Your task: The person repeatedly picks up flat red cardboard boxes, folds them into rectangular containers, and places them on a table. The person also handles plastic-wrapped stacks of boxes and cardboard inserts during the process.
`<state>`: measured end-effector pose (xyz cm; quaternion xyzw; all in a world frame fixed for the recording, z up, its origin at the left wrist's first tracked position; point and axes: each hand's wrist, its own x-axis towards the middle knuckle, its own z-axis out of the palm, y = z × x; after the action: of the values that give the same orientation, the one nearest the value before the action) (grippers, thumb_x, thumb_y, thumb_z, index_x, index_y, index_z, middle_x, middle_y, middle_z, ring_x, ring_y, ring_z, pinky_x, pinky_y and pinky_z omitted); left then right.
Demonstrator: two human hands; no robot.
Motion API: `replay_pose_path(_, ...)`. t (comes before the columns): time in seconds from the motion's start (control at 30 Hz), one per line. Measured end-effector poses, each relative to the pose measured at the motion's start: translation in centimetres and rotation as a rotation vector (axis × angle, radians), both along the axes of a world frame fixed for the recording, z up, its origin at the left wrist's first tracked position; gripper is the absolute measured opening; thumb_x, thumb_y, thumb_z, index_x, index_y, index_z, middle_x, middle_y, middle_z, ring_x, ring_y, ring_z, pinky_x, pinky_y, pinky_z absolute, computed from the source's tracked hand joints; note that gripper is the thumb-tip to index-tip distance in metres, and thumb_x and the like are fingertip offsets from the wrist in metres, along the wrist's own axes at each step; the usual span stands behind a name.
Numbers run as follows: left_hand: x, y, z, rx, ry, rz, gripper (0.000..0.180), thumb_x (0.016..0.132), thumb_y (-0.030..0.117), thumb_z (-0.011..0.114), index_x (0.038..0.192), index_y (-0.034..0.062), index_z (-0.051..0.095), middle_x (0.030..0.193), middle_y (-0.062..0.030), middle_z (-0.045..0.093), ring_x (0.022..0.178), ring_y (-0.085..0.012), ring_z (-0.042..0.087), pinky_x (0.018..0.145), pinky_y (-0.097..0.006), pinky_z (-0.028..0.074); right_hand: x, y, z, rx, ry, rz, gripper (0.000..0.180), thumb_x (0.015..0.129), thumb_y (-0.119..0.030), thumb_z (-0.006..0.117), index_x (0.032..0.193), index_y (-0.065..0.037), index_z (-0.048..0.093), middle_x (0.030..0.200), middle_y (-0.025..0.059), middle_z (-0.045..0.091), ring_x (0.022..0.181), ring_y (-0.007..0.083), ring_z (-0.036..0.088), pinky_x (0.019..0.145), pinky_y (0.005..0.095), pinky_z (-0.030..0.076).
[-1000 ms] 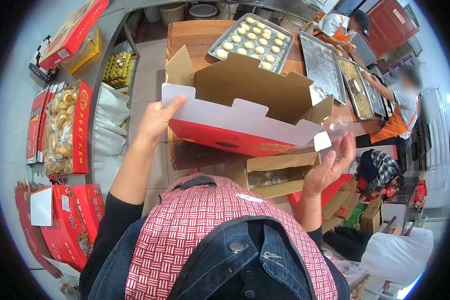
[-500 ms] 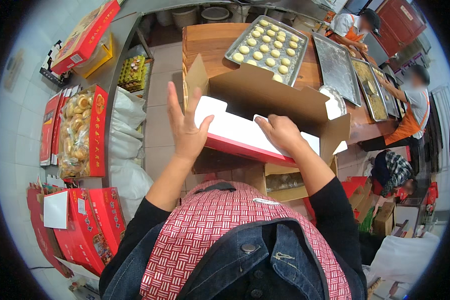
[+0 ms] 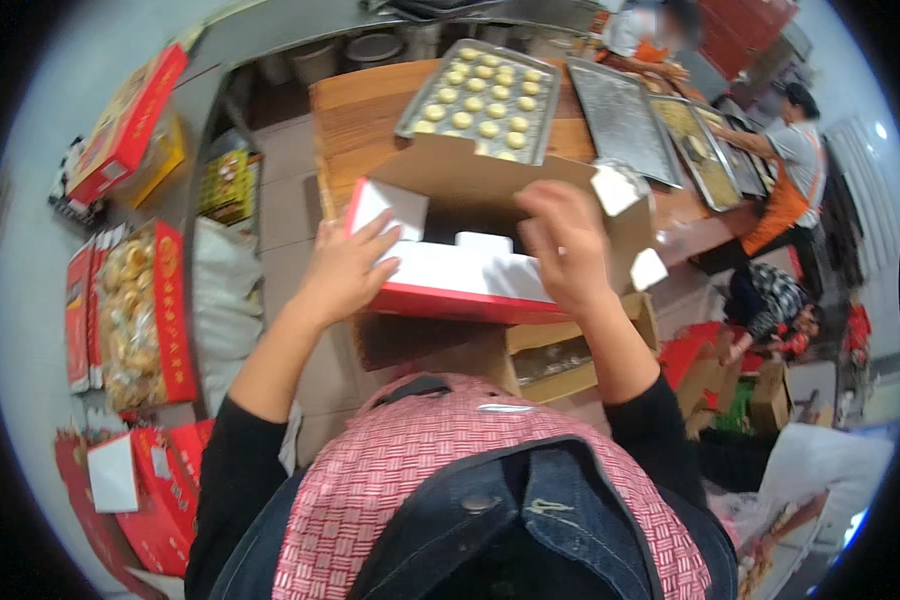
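A red cardboard box (image 3: pixel 460 300) with a white inside and brown flaps sits in front of me at the near edge of a wooden table (image 3: pixel 355 115). My left hand (image 3: pixel 345 268) presses on the box's near left wall, fingers spread over a white flap. My right hand (image 3: pixel 562 245) reaches into the box's right side with fingers curled over a brown flap. Beyond the box lies a metal tray of pale round pastries (image 3: pixel 482 100).
Further trays (image 3: pixel 625 120) run along the table to the right, where two people in orange aprons (image 3: pixel 785 190) work. Red boxes and bagged pastries (image 3: pixel 135 310) stack at the left. An open brown carton (image 3: pixel 560 355) sits under the box; another person (image 3: pixel 770 310) crouches lower right.
The box has come down from being held up and now sits flatter. Both hands moved from its outer ends onto its top flaps, and the flaps have folded inward.
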<state>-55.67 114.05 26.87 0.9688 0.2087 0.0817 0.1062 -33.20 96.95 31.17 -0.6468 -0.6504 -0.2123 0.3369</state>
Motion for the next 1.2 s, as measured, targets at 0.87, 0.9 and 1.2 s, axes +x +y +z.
replay_pose_path(0.87, 6.6, 5.4, -1.1, -0.321, -0.486, -0.116, 0.064, 0.068, -0.009, 0.058, 0.127, 0.0108, 0.041, 0.13, -0.0101, 0.045, 0.121, -0.0264, 0.041, 0.104, -0.035, 0.03, 7.8, -5.0, -5.8, -0.23, 0.428, -0.271, 0.068, 0.063, 0.0, 0.071, 0.125, -0.009, 0.044, 0.119, 0.0114, 0.051, 0.112, 0.0303, 0.046, 0.096, 0.0367, 0.038)
replay_pose_path(0.9, 6.3, 5.8, -1.8, -0.461, -0.481, -0.116, 0.057, 0.068, -0.011, 0.054, 0.12, 0.01, 0.047, 0.127, -0.0087, 0.048, 0.119, -0.0251, 0.043, 0.101, -0.033, 0.033, 7.0, -5.1, -4.7, -0.256, 0.497, -0.231, 0.058, 0.065, 0.007, 0.064, 0.118, -0.011, 0.051, 0.117, 0.0094, 0.054, 0.109, 0.0292, 0.05, 0.094, 0.0357, 0.041)
replay_pose_path(1.2, 6.1, 7.9, -1.8, -0.656, -0.369, -0.352, 0.035, 0.072, 0.0, 0.042, 0.093, 0.0069, 0.069, 0.114, -0.0138, 0.059, 0.105, -0.025, 0.052, 0.094, -0.033, 0.037, 9.0, -6.4, -2.3, -0.76, 0.398, -0.058, 0.039, 0.08, -0.015, 0.052, 0.119, -0.013, 0.056, 0.129, 0.0088, 0.049, 0.119, 0.0282, 0.045, 0.105, 0.0572, 0.009)
